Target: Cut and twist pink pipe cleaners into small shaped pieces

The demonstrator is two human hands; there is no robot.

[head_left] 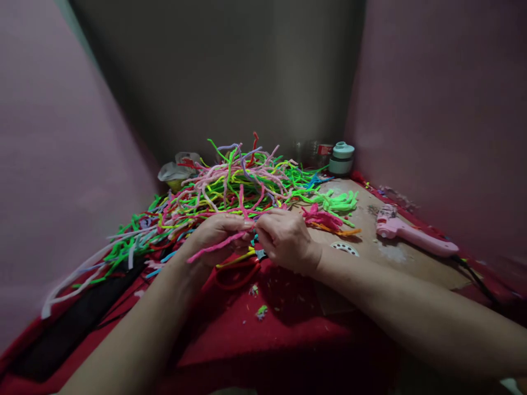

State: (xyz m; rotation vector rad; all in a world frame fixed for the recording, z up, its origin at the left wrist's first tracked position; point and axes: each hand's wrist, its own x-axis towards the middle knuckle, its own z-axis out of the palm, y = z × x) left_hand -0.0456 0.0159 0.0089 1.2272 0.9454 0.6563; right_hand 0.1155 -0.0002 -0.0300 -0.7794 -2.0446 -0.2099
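Note:
Between my two hands is a pink pipe cleaner (218,248), one end sticking out to the lower left. My left hand (218,236) is closed on it, thumb and fingers pinched. Right beside it, my right hand (286,238) is curled with its fingertips at the same pipe cleaner; the exact pinch point is hidden. A big tangled pile of coloured pipe cleaners (234,186) lies just behind both hands. Below them are scissors (237,271) with red and yellow handles, their blades partly covered by the right hand.
A pink glue gun (420,236) with a black cord lies at right on a brown board (411,269). A teal jar (341,159) stands at the back. Bunches of green pipe cleaners (337,202) sit nearby. A black strip (74,329) rests on the red cloth (263,340) at left.

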